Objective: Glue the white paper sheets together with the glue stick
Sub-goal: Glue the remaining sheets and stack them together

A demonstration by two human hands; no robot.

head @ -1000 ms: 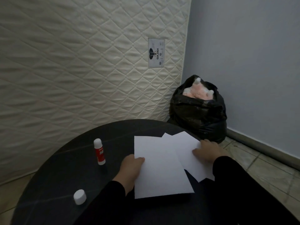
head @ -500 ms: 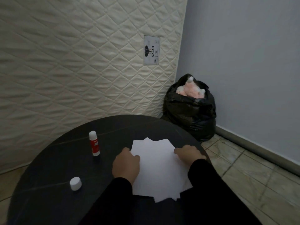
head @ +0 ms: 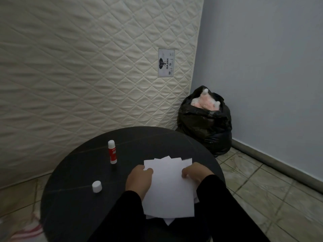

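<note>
Two arms enter from the bottom edge, both in long black sleeves. Left sleeve [head: 122, 212] and right sleeve [head: 222, 203] are plain, dark, matte fabric with no visible pattern, logo or buttons. The cuffs end at the wrists. Left hand [head: 139, 180] and right hand [head: 196, 172] are bare: no gloves, rings, watch or bands can be made out. The rest of the person is out of view.

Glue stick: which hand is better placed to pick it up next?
Left, probably. The glue stick stands uncapped on the left hand side of the paper sheets; the right hand would have to cross them.
</note>
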